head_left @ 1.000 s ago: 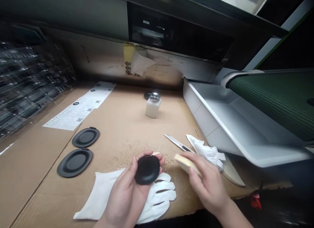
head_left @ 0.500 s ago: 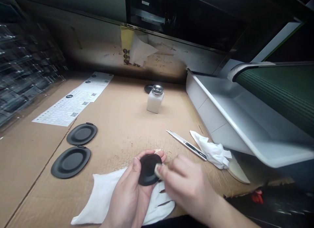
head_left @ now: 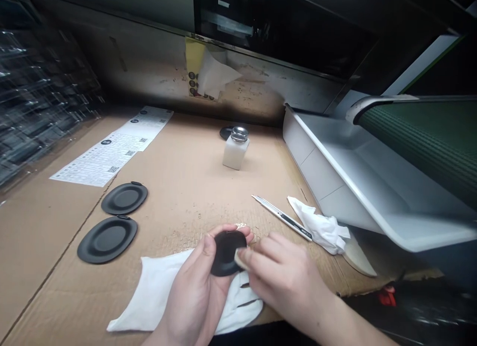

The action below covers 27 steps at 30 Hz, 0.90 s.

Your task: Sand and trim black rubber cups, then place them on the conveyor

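Note:
A small black oval plate-like part (head_left: 226, 256) with a shallow dish shape rests in my left hand (head_left: 201, 281), thumb on its near-left rim and fingers curled behind it. My right hand (head_left: 281, 271) pinches a small pale pad (head_left: 240, 259) and presses it against the part's right edge. Beneath both hands lies a white glove (head_left: 156, 291), partly covered by them. Two larger black parts of similar form, one nearer (head_left: 107, 240) and one farther (head_left: 124, 198), lie to the left.
A white pump bottle (head_left: 235, 152) with a metal top stands in front of another black disc (head_left: 225, 132). Printed sheets (head_left: 112, 147) lie far left. A craft knife (head_left: 281, 217), crumpled white cloth (head_left: 324, 229) and grey bin (head_left: 335, 182) are at right. Stacked clear trays (head_left: 40, 88) rise at left.
The right hand's fingers have shifted slightly, with the pale pad still at the part's right edge. The left hand keeps its hold. The whole view has shifted slightly.

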Motion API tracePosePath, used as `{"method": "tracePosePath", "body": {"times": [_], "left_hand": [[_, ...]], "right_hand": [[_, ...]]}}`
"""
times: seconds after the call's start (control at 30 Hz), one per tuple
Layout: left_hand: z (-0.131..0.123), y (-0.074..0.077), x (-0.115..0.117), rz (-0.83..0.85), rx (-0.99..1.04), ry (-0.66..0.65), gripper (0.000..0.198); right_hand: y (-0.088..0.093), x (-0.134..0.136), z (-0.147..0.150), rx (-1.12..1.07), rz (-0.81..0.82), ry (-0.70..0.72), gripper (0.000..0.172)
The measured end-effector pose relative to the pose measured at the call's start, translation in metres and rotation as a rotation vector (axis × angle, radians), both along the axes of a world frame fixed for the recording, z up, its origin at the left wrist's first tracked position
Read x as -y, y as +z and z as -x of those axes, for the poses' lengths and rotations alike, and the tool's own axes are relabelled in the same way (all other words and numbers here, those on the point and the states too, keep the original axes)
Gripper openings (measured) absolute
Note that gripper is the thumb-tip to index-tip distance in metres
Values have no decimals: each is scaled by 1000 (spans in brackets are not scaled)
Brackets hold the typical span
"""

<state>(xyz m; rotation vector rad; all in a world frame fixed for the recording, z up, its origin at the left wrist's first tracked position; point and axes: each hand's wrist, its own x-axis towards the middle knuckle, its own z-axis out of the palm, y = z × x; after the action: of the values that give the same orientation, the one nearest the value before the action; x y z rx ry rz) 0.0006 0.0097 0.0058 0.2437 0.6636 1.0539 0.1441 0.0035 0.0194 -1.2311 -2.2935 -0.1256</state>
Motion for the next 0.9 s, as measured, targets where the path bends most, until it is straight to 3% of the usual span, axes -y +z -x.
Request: {"method": "tracePosePath", "body": {"times": [0.13,0.23,0.37,0.47,0.6,0.73,0.9], "left_hand": [[0,0,1,11,-58,26,29],[0,0,0,27,-29,32,31],[-1,2,-2,47,1,20,33],[0,1,-1,75,11,30,33],[-1,1,0,36,5,3,33],[-2,2,0,14,-22,14,30],[-1,2,0,12,11,19,29]], "right_hand": [[1,-22,-8,53,44,-79,11],[6,-33,-25,-124,134,-128,13],[21,-21,-41,-305,57,-291,26],[23,-8,-35,-284,65,-127,27],[13,-4,-16,-172,35,81,24],[4,-12,-9,-58,-71,123,24],[-6,3,-10,-148,-28,83,30]]}}
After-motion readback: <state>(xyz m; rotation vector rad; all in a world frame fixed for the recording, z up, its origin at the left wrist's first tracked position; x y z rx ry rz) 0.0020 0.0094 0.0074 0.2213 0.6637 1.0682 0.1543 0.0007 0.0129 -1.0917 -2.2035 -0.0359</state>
